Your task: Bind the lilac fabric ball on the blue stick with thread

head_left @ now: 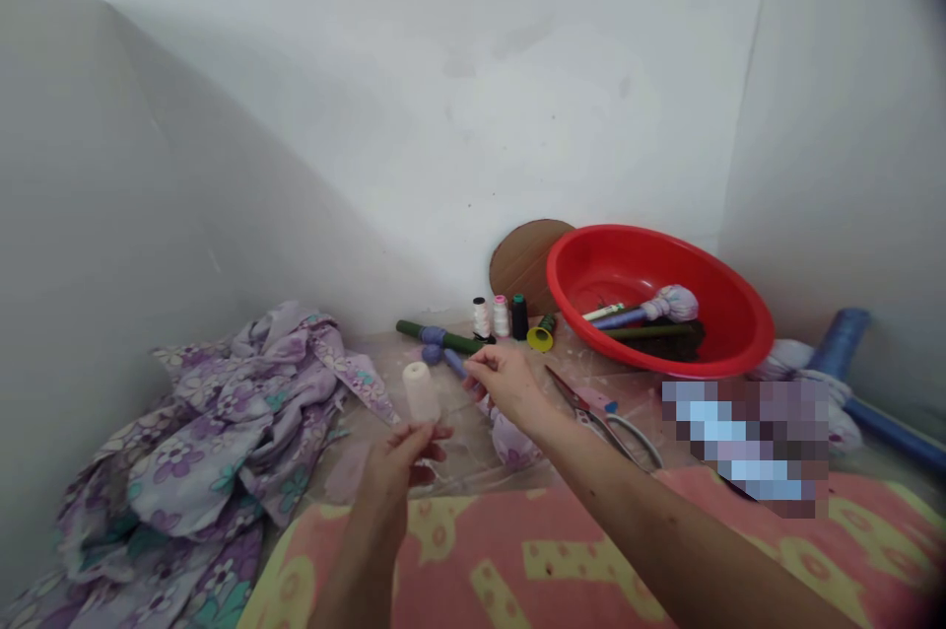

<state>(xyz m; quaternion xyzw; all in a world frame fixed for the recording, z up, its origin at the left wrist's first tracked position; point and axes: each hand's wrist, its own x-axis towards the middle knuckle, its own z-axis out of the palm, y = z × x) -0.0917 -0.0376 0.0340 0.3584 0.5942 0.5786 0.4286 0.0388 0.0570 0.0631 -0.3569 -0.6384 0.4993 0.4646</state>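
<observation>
My left hand (405,456) is raised in front of a white thread spool (420,392), thumb and forefinger pinched together. Whatever it pinches is too fine to make out. Further right and higher, my right hand (506,381) also has its fingertips closed, on something I cannot make out. Below that hand lies a stuffed bundle of floral cloth (513,442), partly hidden by my wrist. A purple wrapped stick (455,365) ends near my right fingertips. Behind it rests a dark green rod (458,341) with a purple wrapping (433,337).
Crumpled floral fabric (184,471) is heaped at left. Several thread spools (501,316) stand by the wall, near a brown cardboard disc (521,264). At right sits a red basin (657,249) holding wrapped sticks. Scissors (617,432) lie before it. A pink and yellow cloth (458,560) covers the front.
</observation>
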